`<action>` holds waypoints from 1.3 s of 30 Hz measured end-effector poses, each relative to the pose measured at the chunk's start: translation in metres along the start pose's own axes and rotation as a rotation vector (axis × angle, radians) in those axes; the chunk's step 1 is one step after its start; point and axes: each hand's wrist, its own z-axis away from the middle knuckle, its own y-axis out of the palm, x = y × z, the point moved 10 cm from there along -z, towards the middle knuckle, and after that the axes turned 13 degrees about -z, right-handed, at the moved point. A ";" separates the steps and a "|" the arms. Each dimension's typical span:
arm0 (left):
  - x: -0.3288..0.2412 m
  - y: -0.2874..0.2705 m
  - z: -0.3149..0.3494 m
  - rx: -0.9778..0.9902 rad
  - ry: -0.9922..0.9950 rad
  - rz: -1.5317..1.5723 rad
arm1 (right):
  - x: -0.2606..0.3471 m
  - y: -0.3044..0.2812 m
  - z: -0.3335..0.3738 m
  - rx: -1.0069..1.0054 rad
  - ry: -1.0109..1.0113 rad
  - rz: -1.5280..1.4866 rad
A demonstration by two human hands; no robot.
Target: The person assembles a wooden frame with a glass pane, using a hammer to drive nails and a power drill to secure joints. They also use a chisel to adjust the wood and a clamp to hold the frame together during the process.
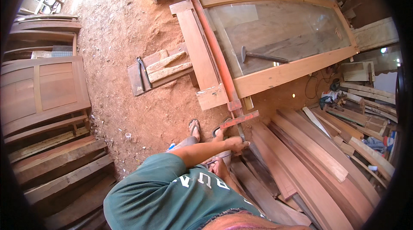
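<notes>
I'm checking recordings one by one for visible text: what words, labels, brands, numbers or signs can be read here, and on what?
Green T-shirt: large white lettering, partly lost in folds; its wording is withheld.
Small brown board on the ground: a tiny white mark near one corner, too small to read.
No other label, number or sign can be made out.

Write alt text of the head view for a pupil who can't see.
A green-shirted person has the left hand at the near end of a red bar clamp across one end of a wooden-framed clear panel, the right hand lower. A hammer rests on the panel; pincers lie on a board to the left, planks at lower right.
</notes>
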 end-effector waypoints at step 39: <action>0.143 0.175 0.122 -1.028 -0.503 1.743 | 0.588 0.298 -0.084 -0.326 -1.015 2.527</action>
